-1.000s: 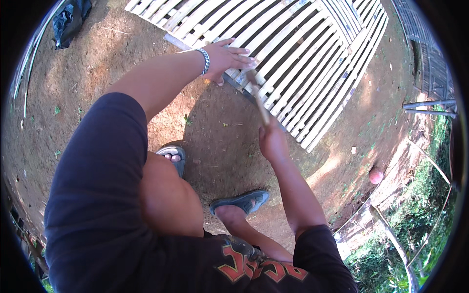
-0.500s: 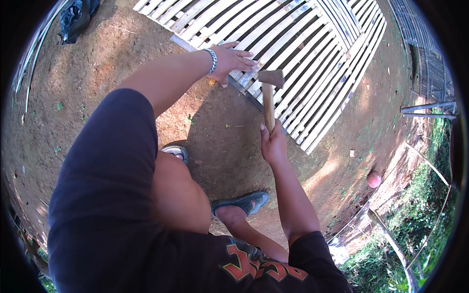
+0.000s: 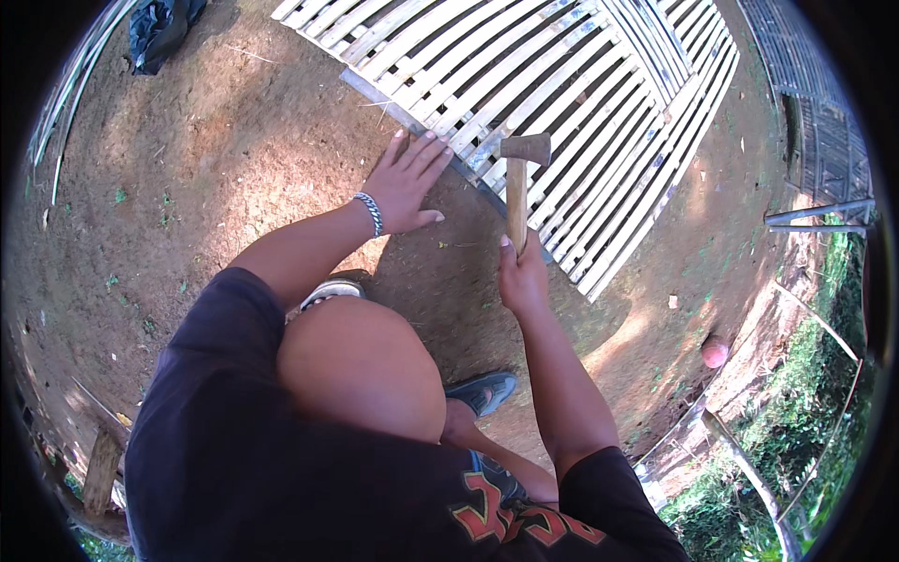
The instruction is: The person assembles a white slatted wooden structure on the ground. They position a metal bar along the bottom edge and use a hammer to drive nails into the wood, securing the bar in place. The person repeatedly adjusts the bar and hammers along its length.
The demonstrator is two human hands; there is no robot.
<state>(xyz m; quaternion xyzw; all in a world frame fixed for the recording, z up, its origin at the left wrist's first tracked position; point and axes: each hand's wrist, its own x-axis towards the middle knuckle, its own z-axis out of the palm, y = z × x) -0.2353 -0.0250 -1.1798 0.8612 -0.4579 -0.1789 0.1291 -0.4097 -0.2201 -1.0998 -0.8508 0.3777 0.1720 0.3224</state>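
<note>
A hatchet (image 3: 526,150) with a dark, dull head and a pale wooden handle stands out in front of my right hand (image 3: 523,277). My right fingers are wrapped round the lower handle. The hatchet head overlaps the slats in view; I cannot tell whether it touches them. Farther left, my left hand (image 3: 406,182), with a chain bracelet (image 3: 371,214) at the wrist, is open with fingers spread. Its fingertips reach the near edge of the slatted bamboo platform (image 3: 487,84), and nothing is in its grasp.
Bare brown soil (image 3: 253,150) surrounds the platform. A black plastic bag (image 3: 161,34) lies at the far left, and a reddish ball (image 3: 714,351) rests to the right. Wooden poles (image 3: 749,459) and greenery line the lower right. A woven bamboo structure (image 3: 832,140) stands at the far right.
My left hand has drawn back from over the slats toward me and to the left, onto the platform's edge. The right hand, with the hatchet, has barely moved. My knee shows more.
</note>
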